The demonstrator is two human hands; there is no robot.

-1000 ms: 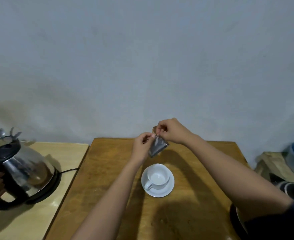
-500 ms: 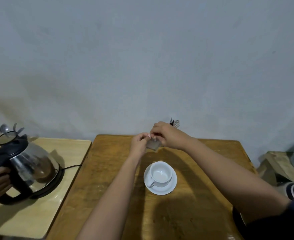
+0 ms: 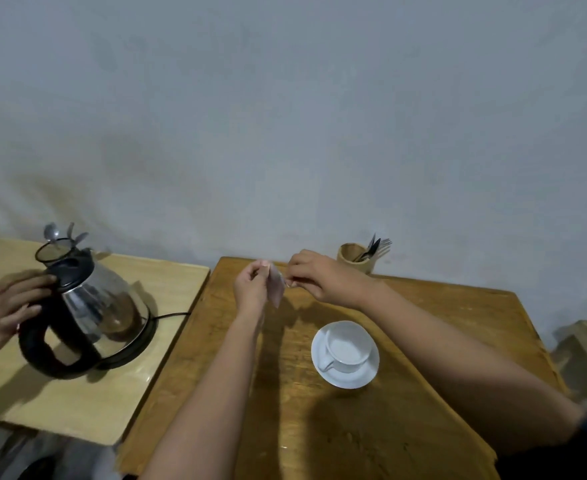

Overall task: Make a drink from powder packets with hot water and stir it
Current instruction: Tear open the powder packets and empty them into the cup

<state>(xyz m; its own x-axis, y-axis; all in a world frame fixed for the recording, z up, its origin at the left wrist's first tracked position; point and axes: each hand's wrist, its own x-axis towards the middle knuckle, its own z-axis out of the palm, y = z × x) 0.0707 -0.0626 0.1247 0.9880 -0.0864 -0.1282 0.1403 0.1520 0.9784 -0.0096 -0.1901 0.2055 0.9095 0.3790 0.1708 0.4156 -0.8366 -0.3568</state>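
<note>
Both hands are holding the powder packet (image 3: 275, 287) in the air beyond the cup (image 3: 348, 348), presumably to tear it open before tipping. Left hand (image 3: 252, 292) fingers are pinching one edge; right hand (image 3: 314, 279) fingers are pinching the opposite corner. The cup is sitting empty on its saucer (image 3: 345, 375), awaiting powder.

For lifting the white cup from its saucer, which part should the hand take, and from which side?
Take the white cup by its small loop handle, coming from the near-left: the handle points toward the person's left, clear of the white saucer rim. The left hand is likely nearer, but both it and the right hand hold the packet.
</note>
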